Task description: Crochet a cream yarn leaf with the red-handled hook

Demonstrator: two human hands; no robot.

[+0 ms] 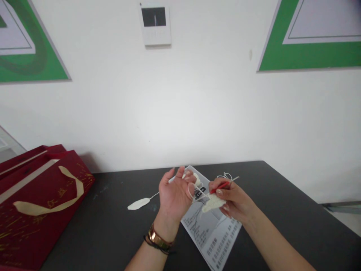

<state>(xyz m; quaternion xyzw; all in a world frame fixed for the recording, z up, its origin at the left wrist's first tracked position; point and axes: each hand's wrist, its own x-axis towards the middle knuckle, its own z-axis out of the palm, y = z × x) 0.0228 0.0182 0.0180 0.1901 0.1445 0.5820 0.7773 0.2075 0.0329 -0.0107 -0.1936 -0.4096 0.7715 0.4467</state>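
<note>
My left hand (pixel 178 195) is raised with its palm toward me and its fingers loosely curled. White yarn (pixel 199 189) loops around its fingers and runs taut to my right hand (pixel 232 198). That hand pinches a crochet hook (pixel 221 186) with a red handle, its thin end sticking out to the upper right. Beneath the hook, the same fingers hold a small cream crocheted piece (pixel 213 203), partly hidden by them. Behind my left fingers shows part of a cream yarn bundle (pixel 196 180).
A printed sheet (pixel 207 235) lies under my hands on the dark table (pixel 113 226). Left of my left hand is a white leaf-shaped piece (pixel 138 203) with a thin twisted tail. Red gift bags (pixel 56 195) stand at the left. A white wall (pixel 197 105) rises behind the table.
</note>
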